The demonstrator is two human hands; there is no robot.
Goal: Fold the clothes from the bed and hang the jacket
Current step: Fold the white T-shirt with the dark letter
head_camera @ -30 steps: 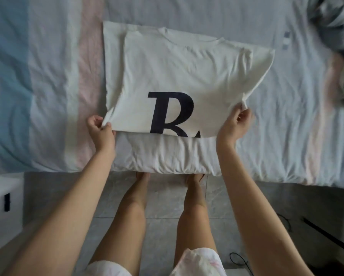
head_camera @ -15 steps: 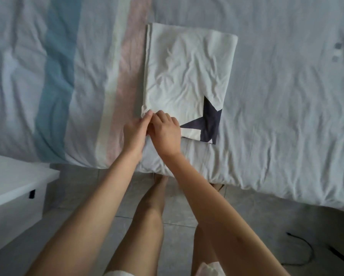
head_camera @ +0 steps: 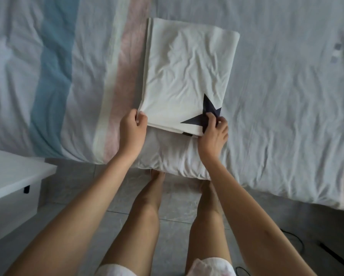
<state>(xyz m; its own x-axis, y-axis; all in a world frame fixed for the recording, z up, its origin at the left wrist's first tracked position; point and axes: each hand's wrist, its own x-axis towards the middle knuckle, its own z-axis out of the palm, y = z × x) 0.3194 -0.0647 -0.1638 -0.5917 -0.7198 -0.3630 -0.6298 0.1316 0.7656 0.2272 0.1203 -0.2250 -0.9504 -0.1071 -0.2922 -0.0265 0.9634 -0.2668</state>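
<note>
A white T-shirt [head_camera: 187, 76] with a dark star print lies folded into a tall rectangle on the bed [head_camera: 286, 96], near its front edge. My left hand [head_camera: 132, 128] pinches the near left corner of the shirt. The near right corner, over the star, is pinched by my right hand [head_camera: 213, 134]. Both near corners are lifted slightly off the sheet. No jacket is in view.
The bed sheet is pale grey with blue, cream and pink stripes [head_camera: 53, 86] on the left. A white cabinet [head_camera: 12, 176] stands at the lower left. My bare legs stand on the tiled floor [head_camera: 177, 196]; a dark cable [head_camera: 298, 242] lies at the lower right.
The shirt was folded over from a wide shape into a narrow rectangle. My hands, together at the near left corner half a second ago, have spread apart to the two near corners.
</note>
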